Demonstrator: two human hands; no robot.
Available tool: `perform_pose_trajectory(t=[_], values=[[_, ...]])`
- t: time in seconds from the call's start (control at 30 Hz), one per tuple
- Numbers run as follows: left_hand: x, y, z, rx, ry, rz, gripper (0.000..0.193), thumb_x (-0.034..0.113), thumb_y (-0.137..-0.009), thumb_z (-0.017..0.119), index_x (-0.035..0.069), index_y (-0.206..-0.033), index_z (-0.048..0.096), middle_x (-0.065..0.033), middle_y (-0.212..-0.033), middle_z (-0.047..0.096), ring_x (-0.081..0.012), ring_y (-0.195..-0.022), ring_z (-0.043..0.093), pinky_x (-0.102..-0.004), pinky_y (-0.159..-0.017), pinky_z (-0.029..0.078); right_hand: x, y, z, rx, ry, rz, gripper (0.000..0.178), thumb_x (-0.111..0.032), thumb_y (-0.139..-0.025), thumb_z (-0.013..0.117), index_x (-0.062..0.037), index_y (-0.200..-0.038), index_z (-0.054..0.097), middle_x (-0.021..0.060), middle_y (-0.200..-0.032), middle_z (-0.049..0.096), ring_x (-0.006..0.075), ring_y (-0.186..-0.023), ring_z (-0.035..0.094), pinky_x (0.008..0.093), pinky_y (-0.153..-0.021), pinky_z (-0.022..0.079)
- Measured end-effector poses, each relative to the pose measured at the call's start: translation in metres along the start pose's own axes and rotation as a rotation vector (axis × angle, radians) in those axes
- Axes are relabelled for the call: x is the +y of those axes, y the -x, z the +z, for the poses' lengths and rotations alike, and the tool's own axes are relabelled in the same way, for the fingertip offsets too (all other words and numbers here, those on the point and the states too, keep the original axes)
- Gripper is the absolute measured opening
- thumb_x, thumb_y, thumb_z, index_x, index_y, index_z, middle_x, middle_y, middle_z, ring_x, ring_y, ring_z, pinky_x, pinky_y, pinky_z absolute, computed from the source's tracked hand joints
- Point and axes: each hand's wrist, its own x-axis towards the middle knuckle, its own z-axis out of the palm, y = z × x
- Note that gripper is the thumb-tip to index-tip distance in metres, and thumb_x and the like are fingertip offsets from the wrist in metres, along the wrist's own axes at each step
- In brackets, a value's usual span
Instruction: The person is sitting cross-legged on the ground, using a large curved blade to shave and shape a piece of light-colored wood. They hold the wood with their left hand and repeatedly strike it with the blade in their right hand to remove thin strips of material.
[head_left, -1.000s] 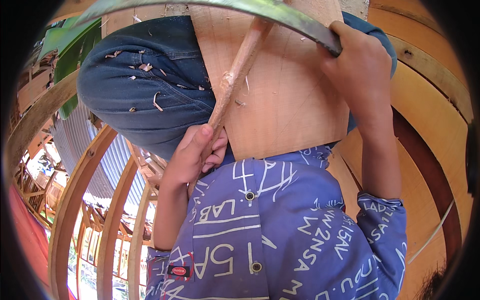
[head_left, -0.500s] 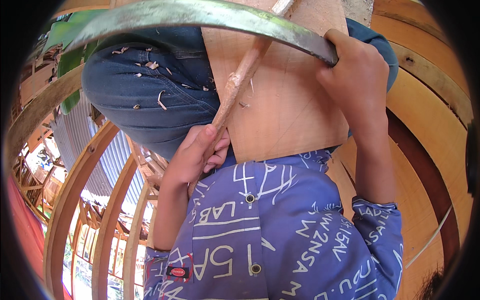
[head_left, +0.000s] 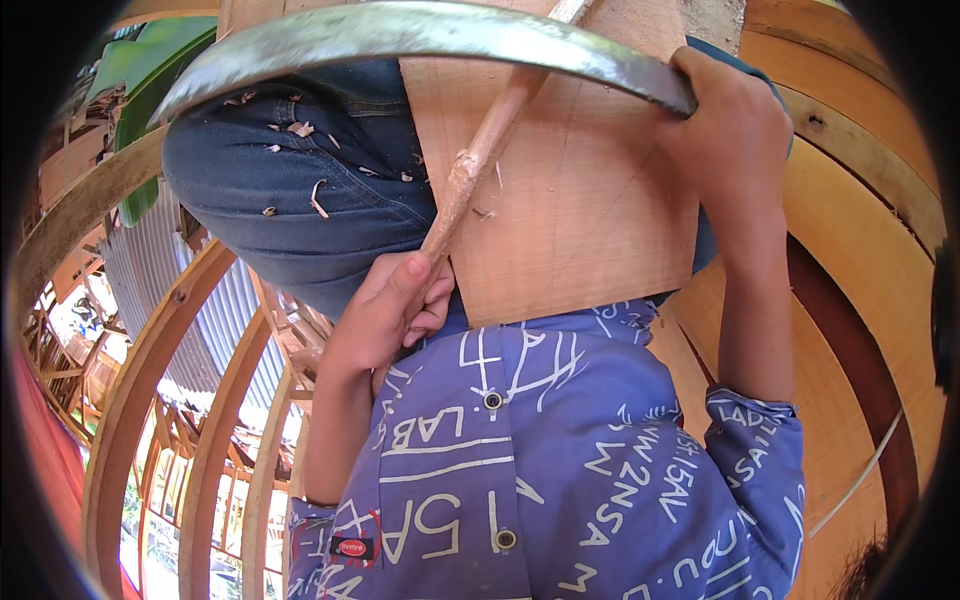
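My left hand (head_left: 392,312) is closed around the lower end of a peeled wooden stick (head_left: 468,170), near my waist. The stick slants up and away to the right across a flat wooden board (head_left: 580,220), with a knot partway along it. My right hand (head_left: 735,125) grips a machete (head_left: 400,40) at the right; its handle is hidden in my fist. The long grey blade reaches leftward over the stick's upper part. Whether blade and stick touch, I cannot tell.
Wood shavings (head_left: 318,198) are scattered on my dark trousers (head_left: 290,220). Curved wooden slats (head_left: 140,390) stand at the left, with corrugated metal sheets (head_left: 165,290) beyond. Wooden planks (head_left: 850,210) lie at the right, beside a green leaf-like thing at far left (head_left: 140,75).
My right hand and the machete have shifted slightly to the right and down. My left hand and the stick stay nearly where they were.
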Motion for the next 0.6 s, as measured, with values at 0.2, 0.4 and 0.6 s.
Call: perform_pose_trajectory(t=[0.2, 0.4, 0.6], values=[[0.009, -0.015, 0.005, 0.004, -0.032, 0.021, 0.058, 0.062, -0.093, 0.037, 0.007, -0.074, 0.042, 0.0005, -0.056, 0.037, -0.0048, -0.048, 0.029, -0.0196, -0.041, 0.023, 0.026, -0.008, 0.001, -0.03, 0.04, 0.223, 0.019, -0.025, -0.078, 0.061, -0.0078, -0.084, 0.069, 0.0139, -0.077, 0.067, 0.0331, -0.072, 0.065, 0.042, -0.065, 0.052], [0.002, -0.002, 0.0, 0.021, -0.057, 0.018, 0.061, 0.064, -0.092, 0.037, 0.006, -0.074, 0.042, 0.0, -0.055, 0.037, -0.0052, -0.047, 0.031, -0.0195, -0.041, 0.024, 0.0, -0.006, -0.002, -0.036, 0.008, -0.002, 0.016, -0.021, -0.073, 0.064, -0.0079, -0.08, 0.068, 0.0128, -0.074, 0.066, 0.0309, -0.071, 0.066, 0.0408, -0.062, 0.052], [0.01, -0.01, 0.005, 0.018, -0.06, 0.029, 0.059, 0.062, -0.092, 0.039, 0.006, -0.072, 0.043, -0.0003, -0.054, 0.039, -0.0052, -0.047, 0.032, -0.0198, -0.042, 0.025, 0.036, -0.015, 0.003, -0.008, 0.022, 0.214, 0.017, -0.023, -0.077, 0.063, -0.0069, -0.081, 0.067, 0.0148, -0.071, 0.064, 0.0352, -0.07, 0.063, 0.0433, -0.063, 0.05]])
